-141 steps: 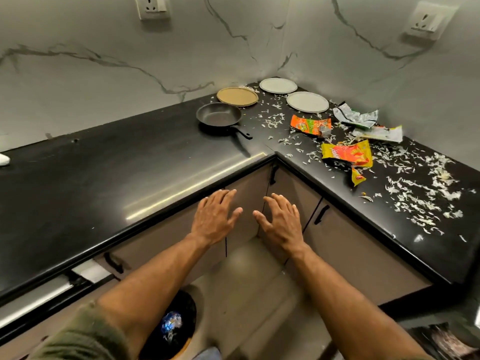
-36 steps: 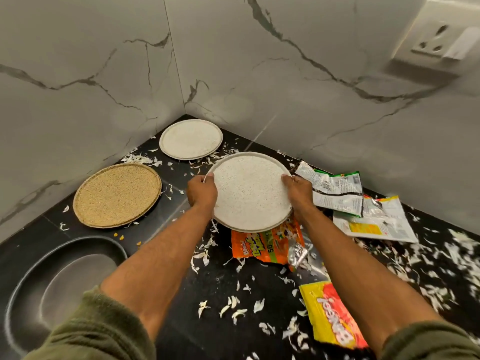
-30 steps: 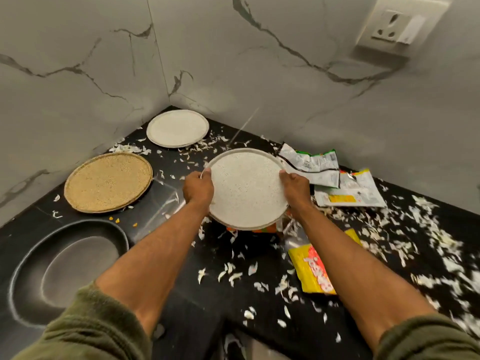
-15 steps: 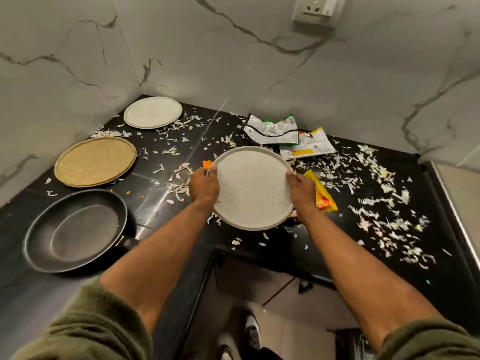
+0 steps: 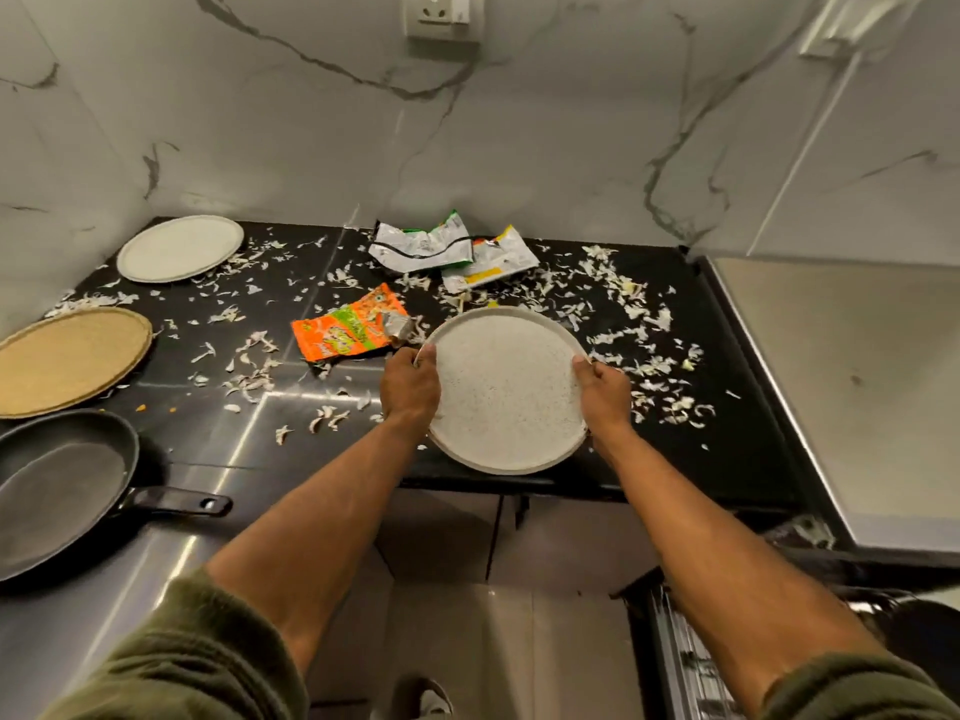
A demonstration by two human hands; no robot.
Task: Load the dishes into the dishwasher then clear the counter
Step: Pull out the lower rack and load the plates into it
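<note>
The left hand [image 5: 410,381] and the right hand [image 5: 602,394] each grip one side of a speckled plate [image 5: 506,392], fingers curled over its rim, thumbs on top. The plate faces up, held at the front edge of the black counter [image 5: 737,449]; whether it touches the counter cannot be told. Just left of the left hand lies an orange wrapper [image 5: 345,330]. Behind the plate, near the marble wall [image 5: 260,122], a silver wrapper [image 5: 421,244] and a yellow-marked wrapper [image 5: 493,259] lie touching. White scraps [image 5: 639,324] are strewn over most of the counter, thickest to the plate's right. In the far left corner sits a white plate [image 5: 179,247], nearer than it a tan plate [image 5: 67,358], and nearest a dark pan [image 5: 57,491] with its handle pointing right. A socket [image 5: 441,15] is on the wall above. Olive sleeves [image 5: 182,662] cover both upper forearms.
</note>
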